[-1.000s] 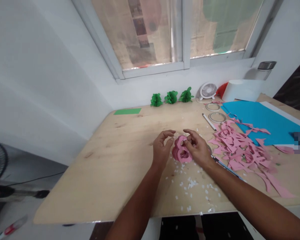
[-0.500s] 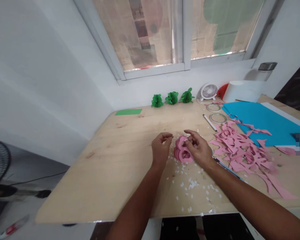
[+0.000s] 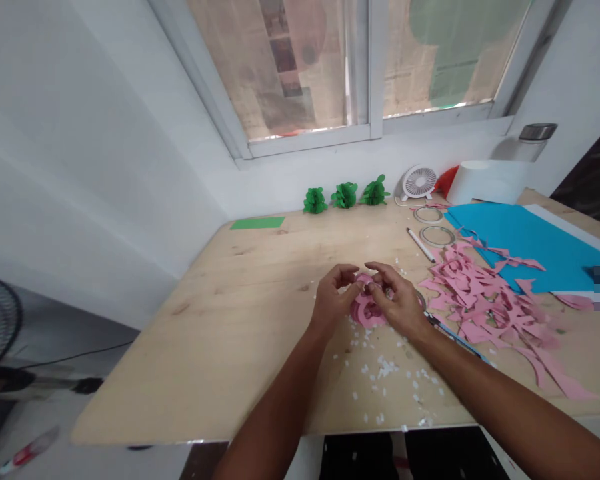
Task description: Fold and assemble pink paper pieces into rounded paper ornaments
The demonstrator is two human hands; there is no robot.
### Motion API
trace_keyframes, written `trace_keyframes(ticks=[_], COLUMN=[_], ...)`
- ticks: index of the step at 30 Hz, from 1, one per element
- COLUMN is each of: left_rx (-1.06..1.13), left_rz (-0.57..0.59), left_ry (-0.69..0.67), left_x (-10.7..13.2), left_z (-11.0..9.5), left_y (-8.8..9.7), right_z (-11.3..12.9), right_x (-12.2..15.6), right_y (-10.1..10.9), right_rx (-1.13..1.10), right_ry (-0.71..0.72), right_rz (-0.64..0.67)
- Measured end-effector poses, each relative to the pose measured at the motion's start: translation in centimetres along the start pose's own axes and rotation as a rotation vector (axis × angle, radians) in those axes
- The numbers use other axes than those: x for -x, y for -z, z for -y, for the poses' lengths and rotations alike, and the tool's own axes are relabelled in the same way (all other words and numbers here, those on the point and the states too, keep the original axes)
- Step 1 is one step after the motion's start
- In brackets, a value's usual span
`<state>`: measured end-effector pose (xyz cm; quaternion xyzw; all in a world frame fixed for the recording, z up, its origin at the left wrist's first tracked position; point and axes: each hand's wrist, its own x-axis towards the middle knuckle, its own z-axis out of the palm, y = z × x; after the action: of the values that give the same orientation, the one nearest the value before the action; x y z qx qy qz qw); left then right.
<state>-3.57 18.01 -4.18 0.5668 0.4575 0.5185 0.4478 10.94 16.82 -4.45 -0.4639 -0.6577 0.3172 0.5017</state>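
Observation:
A layered stack of pink paper cut-outs [image 3: 364, 316], with curved, ring-like outlines and openings in the middle, is between my two hands over the wooden table. From the left, my left hand [image 3: 336, 293] has its thumb and fingers closed on the upper edge of the stack. On the other side my right hand [image 3: 399, 297] pinches the same paper, its thumb near the left thumb. The fingertips partly cover the stack's top. Small white paper bits [image 3: 387, 367] lie scattered around and below it.
Pink paper scraps [image 3: 480, 293] are heaped to the right, by blue sheets [image 3: 525, 240]. A white pen [image 3: 421, 245], tape rings [image 3: 437, 235] and a small white fan [image 3: 419, 182] sit behind. Green paper shapes [image 3: 345, 195] stand along the wall; a green strip [image 3: 257, 223] lies left.
My left hand has moved right, from beside the pink stack onto its upper edge, closer to my right hand. The right hand stays at the stack, its fingers slightly shifted.

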Motion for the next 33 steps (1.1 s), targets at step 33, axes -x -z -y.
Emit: trace_keyframes(ticks=[33], left_rx=[0.136], left_rz=[-0.175], left_ry=[0.017], left_x=[-0.3], left_z=[-0.5], left_y=[0.2], right_z=[-2.0], right_x=[-0.9], right_y=[0.1], right_rx=[-0.047], right_ry=[-0.124], right_rz=[-0.190])
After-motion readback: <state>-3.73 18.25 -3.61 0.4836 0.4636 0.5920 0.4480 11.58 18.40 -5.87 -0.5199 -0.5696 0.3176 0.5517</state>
